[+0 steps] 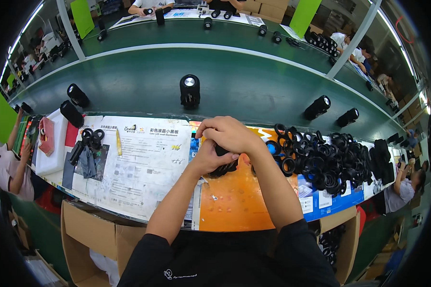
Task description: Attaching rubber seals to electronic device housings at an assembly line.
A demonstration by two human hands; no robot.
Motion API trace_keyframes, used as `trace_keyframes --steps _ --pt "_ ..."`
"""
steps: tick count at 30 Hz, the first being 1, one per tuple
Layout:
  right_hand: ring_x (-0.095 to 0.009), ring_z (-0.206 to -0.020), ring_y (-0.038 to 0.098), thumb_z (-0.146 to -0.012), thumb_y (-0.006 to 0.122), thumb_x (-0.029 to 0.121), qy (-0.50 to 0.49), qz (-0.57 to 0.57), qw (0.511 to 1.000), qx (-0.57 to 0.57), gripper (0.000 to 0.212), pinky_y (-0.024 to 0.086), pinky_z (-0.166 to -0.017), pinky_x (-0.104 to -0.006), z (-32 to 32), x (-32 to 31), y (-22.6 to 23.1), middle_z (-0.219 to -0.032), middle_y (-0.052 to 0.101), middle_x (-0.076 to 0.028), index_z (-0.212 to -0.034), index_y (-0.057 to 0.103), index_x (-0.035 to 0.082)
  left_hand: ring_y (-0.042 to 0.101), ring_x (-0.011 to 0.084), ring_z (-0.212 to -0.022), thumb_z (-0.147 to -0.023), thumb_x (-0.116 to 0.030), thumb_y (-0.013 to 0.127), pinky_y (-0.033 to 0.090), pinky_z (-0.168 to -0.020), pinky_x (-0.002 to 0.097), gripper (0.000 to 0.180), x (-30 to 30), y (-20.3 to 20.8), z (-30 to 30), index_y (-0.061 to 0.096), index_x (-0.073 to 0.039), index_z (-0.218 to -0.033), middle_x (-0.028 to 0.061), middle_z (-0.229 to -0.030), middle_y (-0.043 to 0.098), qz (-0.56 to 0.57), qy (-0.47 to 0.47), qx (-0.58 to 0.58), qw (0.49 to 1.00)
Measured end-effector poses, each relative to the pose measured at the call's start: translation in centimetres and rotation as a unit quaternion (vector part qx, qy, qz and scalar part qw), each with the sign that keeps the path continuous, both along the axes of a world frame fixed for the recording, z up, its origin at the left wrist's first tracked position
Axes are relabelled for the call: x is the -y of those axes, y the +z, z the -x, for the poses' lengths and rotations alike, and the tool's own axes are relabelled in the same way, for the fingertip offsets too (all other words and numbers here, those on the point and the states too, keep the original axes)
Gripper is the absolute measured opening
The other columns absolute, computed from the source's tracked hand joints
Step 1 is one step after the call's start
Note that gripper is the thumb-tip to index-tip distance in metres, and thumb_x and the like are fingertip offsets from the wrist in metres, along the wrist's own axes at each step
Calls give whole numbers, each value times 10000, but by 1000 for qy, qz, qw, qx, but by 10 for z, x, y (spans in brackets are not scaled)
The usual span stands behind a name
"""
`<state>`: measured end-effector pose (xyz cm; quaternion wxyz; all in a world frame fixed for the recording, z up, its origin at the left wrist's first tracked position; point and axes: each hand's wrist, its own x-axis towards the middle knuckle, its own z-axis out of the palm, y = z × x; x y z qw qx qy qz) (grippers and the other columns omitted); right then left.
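Above the orange sheet [234,205], both hands are closed around a black cylindrical speaker [223,170], which is mostly hidden by my fingers. My left hand [209,159] wraps its near left side, thumb pointing right. Over its top lies my right hand [232,136], fingers bent across it. Just right of my right wrist begins a big heap of black rings [328,160]. On the green belt straight ahead, another black cylindrical speaker [190,91] stands upright with a silver disc on its end.
More black speakers [317,107] sit along the green belt [254,86]. At left are a white printed sheet [134,172], a yellow knife-like tool [119,142], a grey cloth [87,162] and a white foam tray [52,160]. Cardboard boxes [88,229] stand below the table edge. Co-workers sit on both sides.
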<state>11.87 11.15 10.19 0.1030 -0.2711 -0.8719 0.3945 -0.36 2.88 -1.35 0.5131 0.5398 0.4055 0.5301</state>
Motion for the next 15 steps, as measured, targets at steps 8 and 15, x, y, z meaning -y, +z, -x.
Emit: trace_keyframes --steps 8,15 --pt "-187 -1120 715 -1174 510 243 -175 32 935 -306 370 545 -1036 -352 -15 -4 -27 -1224 800 -99 -1235 772 -12 669 219 -1218 -920 -439 916 541 -1077 355 810 -3 -1 -2 551 -40 -1523 113 -1350 674 -33 23 34 999" --pt "-175 -1242 662 -1193 544 189 -271 122 892 -339 321 490 -1129 -327 -48 44 -114 -1324 734 -86 -1412 661 -14 789 274 -1034 -1125 -737 410 653 -941 405 799 -13 -15 18 622 3 -1340 166 -1117 783 53 18 299 953"
